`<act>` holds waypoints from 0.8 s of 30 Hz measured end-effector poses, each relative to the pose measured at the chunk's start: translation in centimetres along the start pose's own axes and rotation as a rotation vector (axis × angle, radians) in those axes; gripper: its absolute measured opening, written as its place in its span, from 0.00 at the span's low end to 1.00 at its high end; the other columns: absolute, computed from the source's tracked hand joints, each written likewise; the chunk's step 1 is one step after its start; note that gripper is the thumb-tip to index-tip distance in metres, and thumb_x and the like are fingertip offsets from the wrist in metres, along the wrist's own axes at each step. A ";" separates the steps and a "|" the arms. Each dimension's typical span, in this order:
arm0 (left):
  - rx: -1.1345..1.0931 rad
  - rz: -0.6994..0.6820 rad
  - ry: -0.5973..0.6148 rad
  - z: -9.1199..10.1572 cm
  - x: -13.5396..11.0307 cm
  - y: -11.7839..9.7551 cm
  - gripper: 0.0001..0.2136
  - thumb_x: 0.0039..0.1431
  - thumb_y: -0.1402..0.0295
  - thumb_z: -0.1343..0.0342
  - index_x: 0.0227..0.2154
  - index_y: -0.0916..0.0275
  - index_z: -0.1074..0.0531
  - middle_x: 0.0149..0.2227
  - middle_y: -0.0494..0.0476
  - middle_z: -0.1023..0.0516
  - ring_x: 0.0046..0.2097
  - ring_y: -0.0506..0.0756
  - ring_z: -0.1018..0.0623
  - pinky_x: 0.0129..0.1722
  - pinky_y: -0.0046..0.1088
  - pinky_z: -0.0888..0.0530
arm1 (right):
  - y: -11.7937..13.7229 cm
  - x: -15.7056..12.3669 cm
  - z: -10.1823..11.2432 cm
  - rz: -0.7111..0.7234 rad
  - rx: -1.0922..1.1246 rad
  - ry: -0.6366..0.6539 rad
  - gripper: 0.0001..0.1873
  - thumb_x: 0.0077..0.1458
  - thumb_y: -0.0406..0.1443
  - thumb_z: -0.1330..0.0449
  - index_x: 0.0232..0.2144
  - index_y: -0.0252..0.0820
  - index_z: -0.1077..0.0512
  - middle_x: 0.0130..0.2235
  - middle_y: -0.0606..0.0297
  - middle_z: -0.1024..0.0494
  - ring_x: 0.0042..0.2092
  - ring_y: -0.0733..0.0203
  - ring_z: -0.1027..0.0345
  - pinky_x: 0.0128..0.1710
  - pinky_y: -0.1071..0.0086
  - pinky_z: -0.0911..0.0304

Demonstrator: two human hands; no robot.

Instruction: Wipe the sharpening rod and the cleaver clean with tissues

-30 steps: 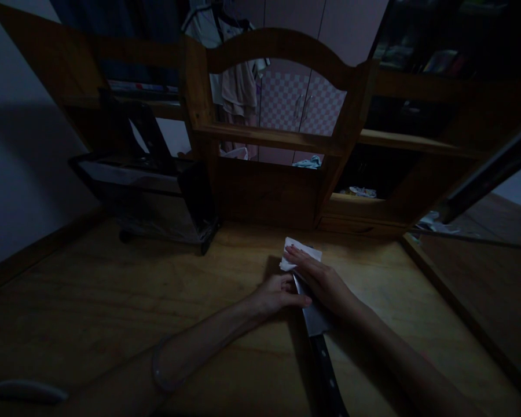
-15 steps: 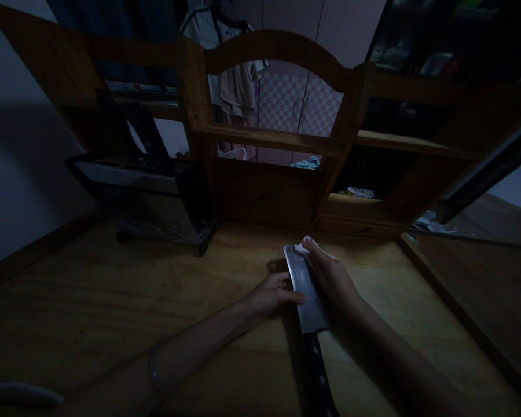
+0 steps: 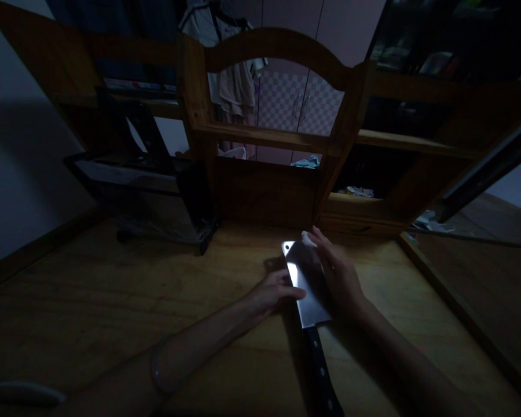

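Note:
A cleaver (image 3: 309, 289) with a broad shiny blade and a black riveted handle points away from me above the wooden surface. My left hand (image 3: 275, 293) grips the blade by its left edge, thumb on the flat face and fingers underneath. At the far right corner of the blade, a small white cloth or tissue (image 3: 309, 238) shows beneath the fingers of my right hand (image 3: 337, 272). Those fingers are bent around it, and most of the white piece is hidden. A bracelet (image 3: 160, 368) circles my left forearm.
A black rack (image 3: 156, 197) stands at the back left. Behind the wooden surface (image 3: 134, 301) rises a wooden shelf frame (image 3: 269, 136) with a low drawer (image 3: 360, 226). A raised wooden edge (image 3: 451, 301) runs along the right. Part of a pale curved object (image 3: 24, 389) lies at the lower left.
My right hand has shifted slightly right and up, uncovering the hole at the blade's far corner. The blade has tilted a little and now catches bright light. My left hand keeps its grip.

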State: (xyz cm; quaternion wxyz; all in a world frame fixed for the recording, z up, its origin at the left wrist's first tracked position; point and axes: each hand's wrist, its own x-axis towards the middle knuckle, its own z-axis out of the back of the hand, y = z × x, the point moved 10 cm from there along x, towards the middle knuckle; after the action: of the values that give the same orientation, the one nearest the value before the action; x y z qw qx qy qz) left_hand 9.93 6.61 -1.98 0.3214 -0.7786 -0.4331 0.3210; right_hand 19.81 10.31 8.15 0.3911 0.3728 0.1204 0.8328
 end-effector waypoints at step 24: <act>-0.040 -0.041 0.059 0.0 1.2 0.5 0.24 0.37 0.80 0.31 0.43 0.65 0.24 0.44 0.61 0.22 0.47 0.57 0.23 0.51 0.34 0.32 | 3.0 -1.0 -5.1 0.151 0.211 0.378 0.25 0.66 0.33 0.52 0.64 0.50 0.43 0.66 0.64 0.43 0.67 0.54 0.52 0.66 0.50 0.52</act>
State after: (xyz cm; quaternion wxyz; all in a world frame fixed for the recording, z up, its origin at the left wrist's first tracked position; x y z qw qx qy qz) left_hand 10.63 7.44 -2.67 0.3249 -0.7848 -0.4456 0.2827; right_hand 14.94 8.04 5.55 0.2570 0.2567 0.2499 0.8975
